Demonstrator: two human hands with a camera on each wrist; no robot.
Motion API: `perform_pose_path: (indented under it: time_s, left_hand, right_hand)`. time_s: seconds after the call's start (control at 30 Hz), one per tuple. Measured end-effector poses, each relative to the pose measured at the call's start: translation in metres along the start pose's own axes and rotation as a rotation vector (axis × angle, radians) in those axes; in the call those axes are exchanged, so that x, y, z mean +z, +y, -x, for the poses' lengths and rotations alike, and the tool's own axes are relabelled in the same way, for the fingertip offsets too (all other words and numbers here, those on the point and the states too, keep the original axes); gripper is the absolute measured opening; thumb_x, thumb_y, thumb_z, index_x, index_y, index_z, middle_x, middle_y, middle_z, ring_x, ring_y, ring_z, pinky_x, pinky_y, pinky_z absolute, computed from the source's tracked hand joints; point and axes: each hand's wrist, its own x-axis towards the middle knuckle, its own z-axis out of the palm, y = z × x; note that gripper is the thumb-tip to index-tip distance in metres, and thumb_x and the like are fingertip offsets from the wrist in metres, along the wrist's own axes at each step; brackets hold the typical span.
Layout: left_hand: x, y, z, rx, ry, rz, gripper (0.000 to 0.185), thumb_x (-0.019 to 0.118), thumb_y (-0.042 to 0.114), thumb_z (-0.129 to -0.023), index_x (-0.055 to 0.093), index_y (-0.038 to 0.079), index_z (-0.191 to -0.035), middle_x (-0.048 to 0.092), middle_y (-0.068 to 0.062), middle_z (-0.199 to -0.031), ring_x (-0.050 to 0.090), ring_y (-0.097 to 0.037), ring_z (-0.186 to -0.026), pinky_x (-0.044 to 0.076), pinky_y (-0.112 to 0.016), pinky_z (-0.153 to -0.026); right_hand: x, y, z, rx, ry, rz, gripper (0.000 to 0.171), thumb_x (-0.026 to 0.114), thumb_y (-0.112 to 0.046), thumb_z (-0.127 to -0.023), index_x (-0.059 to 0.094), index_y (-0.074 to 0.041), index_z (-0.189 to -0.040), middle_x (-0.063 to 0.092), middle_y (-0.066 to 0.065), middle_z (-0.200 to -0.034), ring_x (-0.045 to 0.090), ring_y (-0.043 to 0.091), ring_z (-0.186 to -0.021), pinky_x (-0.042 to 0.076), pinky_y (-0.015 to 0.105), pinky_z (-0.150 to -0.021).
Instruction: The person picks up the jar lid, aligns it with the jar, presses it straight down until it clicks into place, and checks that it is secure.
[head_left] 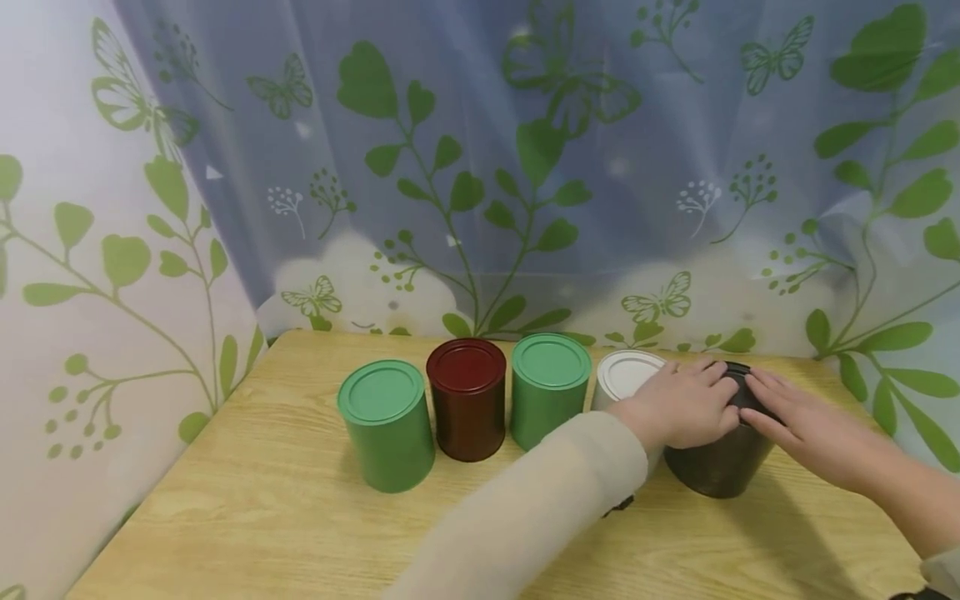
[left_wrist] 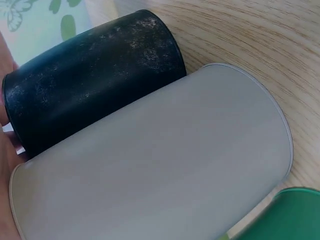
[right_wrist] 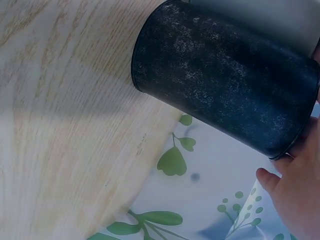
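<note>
A black can with a scuffed side stands at the right end of a row on the table. My left hand reaches across the white can and lies over the left part of the black can's top. From the other side, my right hand touches the black can's right rim, its fingers stretched along the lid. Little of that lid shows between the hands. In the left wrist view the white can stands close beside the black can.
Further left stand a green can, a dark red can and another green can. They share the wood-grain table. A curtain with leaves and butterflies hangs behind the table's back edge.
</note>
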Motion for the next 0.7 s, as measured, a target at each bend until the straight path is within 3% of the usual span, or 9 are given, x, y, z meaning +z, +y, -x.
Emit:
perform_pose_path:
  time_s: [0.1,0.23,0.47,0.7]
  left_hand:
    - [0.000,0.001,-0.001,-0.001,-0.007,0.027,0.045,0.018,0.052,-0.099,0.026,0.042,-0.142,0.011,0.021,-0.151,0.002,0.000,-0.138,0.012,-0.031,-0.111]
    - [-0.001,0.001,-0.003,0.010,-0.020,0.037,0.045,0.020,0.052,-0.098,0.027,0.042,-0.141,0.015,0.020,-0.149,0.007,0.002,-0.137,0.013,-0.031,-0.111]
    - [-0.005,-0.001,-0.007,-0.019,-0.129,0.112,0.054,0.022,0.060,-0.095,0.010,0.045,-0.146,0.001,0.029,-0.148,-0.003,0.005,-0.136,0.007,-0.028,-0.111]
    - [-0.016,-0.003,-0.011,-0.033,-0.190,0.231,0.055,0.034,0.059,-0.093,0.020,0.043,-0.144,0.015,0.031,-0.146,0.004,0.008,-0.134,0.010,-0.026,-0.110]
  right_hand:
    - [-0.001,0.000,0.000,-0.010,0.002,0.007,0.065,0.038,-0.037,-0.101,0.025,0.012,-0.141,0.017,0.037,-0.144,0.011,0.051,-0.133,0.014,0.065,-0.100]
    - [-0.003,-0.001,-0.004,-0.031,-0.001,0.097,0.060,0.037,-0.035,-0.101,0.034,0.013,-0.137,0.025,0.037,-0.141,0.020,0.052,-0.130,0.021,0.063,-0.098]
    - [-0.008,0.002,-0.007,-0.069,-0.011,0.103,0.053,0.040,-0.027,-0.101,0.038,0.014,-0.135,0.029,0.037,-0.138,0.028,0.053,-0.126,0.027,0.062,-0.094]
    - [-0.017,0.005,-0.010,-0.015,-0.136,0.069,0.067,0.047,-0.037,-0.097,0.029,0.012,-0.140,0.026,0.040,-0.138,0.033,0.057,-0.119,0.036,0.061,-0.086]
